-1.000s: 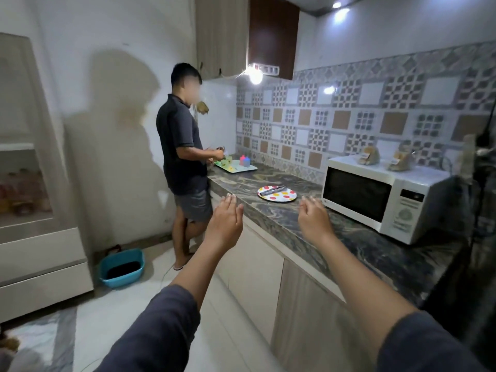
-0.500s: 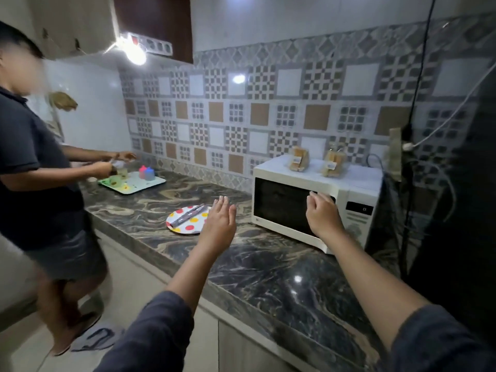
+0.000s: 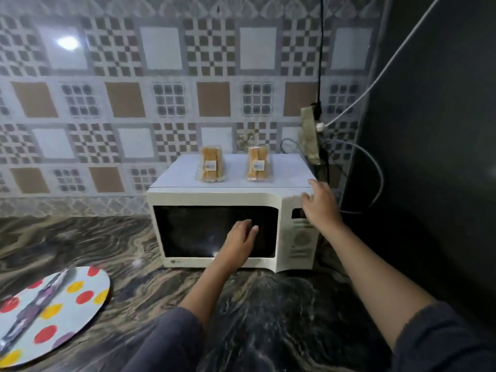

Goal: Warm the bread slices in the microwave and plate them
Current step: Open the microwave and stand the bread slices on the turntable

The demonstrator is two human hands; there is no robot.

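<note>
A white microwave (image 3: 188,198) stands on the dark marble counter with its door closed. Two clear packs of bread slices stand on its top: the left bread pack (image 3: 211,164) and the right bread pack (image 3: 258,164). My left hand (image 3: 239,241) is spread in front of the dark door window, holding nothing. My right hand (image 3: 319,202) is at the microwave's top right corner, above the control panel, fingers apart and empty. A round white plate (image 3: 80,299) with coloured dots lies at the lower left.
Dark tongs (image 3: 37,304) rest across the dotted plate. A wall socket (image 3: 311,135) with black and white cables hangs right of the microwave, next to a dark wall or appliance (image 3: 429,157). The marble counter (image 3: 268,304) stretches in front of me.
I have stepped close and turned to face the microwave; the other person has left the view. My left hand moved up to the door window, my right to the top right corner.
</note>
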